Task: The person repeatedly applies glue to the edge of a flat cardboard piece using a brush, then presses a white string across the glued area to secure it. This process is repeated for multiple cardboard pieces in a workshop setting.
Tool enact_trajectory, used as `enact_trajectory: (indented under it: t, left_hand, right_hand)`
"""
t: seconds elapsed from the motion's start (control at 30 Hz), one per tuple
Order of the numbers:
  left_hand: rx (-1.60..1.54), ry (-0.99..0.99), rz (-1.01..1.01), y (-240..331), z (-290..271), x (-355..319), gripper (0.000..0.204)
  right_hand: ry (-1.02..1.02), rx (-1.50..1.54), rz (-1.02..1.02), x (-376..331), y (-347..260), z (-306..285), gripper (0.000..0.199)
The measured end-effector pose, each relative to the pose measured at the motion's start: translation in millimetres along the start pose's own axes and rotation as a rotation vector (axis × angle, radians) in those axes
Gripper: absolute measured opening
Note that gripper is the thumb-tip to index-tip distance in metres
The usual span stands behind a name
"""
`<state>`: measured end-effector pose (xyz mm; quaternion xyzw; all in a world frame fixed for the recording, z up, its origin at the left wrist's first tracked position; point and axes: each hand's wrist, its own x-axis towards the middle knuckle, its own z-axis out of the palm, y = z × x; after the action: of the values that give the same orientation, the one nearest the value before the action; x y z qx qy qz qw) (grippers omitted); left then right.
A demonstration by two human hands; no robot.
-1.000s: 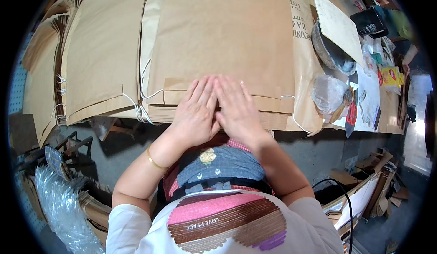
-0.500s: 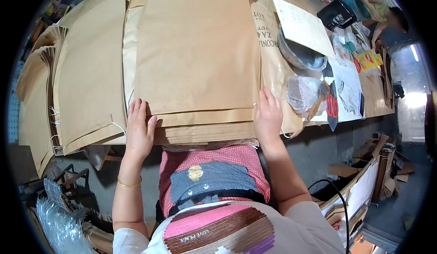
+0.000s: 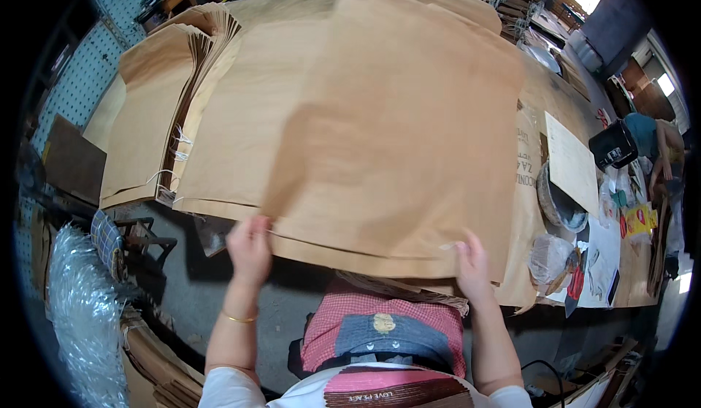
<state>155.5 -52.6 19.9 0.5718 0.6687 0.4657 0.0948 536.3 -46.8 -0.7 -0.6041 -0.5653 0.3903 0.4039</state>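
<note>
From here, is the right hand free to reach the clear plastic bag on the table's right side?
Probably not right away: the right hand is gripping the big brown paper sheet with the left hand. The plastic bag lies close by, unobstructed.

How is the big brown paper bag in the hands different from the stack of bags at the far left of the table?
The lifted bag is a single piece, gripped at its near edge by the left hand and right hand; the left stack holds many and nobody touches it. The lifted bag looks bigger; the stack's edges fan out. Both are plain brown paper.
</note>
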Motion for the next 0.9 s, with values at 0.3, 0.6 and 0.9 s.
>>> enact_trajectory:
  t: [0.3,0.6,0.9]
  left_hand:
    - [0.45,0.07,-0.217,-182,-133,133,0.029]
    - [0.75,-0.299,-0.268,-177,-45,80,0.074]
    - [0.299,-0.156,0.127,-34,2,-5,0.015]
  right_hand:
    - [-0.491,0.081,0.183,76,-97,209,0.034]
    - [-0.986,0.104,-0.052,-3,-67,77,0.036]
    - [0.415,-1.32,0.053,-56,10,-197,0.048]
